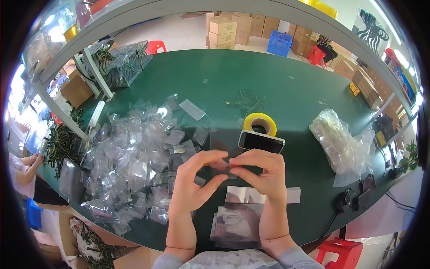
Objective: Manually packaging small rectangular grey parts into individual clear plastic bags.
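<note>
My left hand (195,181) is raised over the table's near middle, thumb and fingers curved apart with a gap between them. Facing it, my right hand (265,172) has thumb and fingertips drawn close together in a pinch. Whatever the pinch holds is too small or too clear to make out. Just beyond my right hand, a smartphone (261,142) with a dark screen leans on a yellow roll of tape (260,120). Beneath my forearms lie a stack of clear plastic sheets (235,224) and a silvery strip (293,195).
A wide heap of small clear plastic packets (134,157) covers the left of the green table (188,71). At right are a large clear bag (333,139) and black adapters (345,200). A metal frame (188,13) arches overhead. Another person (27,172) works at far left.
</note>
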### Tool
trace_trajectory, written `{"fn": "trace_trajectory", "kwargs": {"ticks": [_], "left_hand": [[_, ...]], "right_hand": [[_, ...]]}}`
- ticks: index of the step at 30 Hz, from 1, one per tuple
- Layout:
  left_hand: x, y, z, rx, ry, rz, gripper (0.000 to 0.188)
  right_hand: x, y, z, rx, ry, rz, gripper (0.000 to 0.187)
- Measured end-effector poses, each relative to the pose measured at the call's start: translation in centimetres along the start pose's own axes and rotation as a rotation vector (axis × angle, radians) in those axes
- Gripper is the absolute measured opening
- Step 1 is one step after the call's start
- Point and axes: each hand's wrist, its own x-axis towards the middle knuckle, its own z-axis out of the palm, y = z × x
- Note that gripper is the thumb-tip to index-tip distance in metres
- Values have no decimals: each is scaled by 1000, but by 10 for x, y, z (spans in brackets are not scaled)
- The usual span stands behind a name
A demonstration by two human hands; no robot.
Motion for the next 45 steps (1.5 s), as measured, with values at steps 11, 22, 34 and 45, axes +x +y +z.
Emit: {"fn": "trace_trajectory", "kwargs": {"ticks": [11, 22, 34, 45], "left_hand": [[-1, -5, -6, 315, -51, 228, 34], [1, -5, -3, 327, 15, 288, 31], [0, -9, -14, 47, -88, 234, 10], [-1, 0, -4, 188, 27, 119, 34]], "right_hand": [[0, -4, 1, -12, -3, -48, 36], [1, -2, 5, -41, 92, -62, 30], [-1, -2, -4, 164, -18, -10, 4], [3, -5, 7, 163, 2, 51, 29]]}}
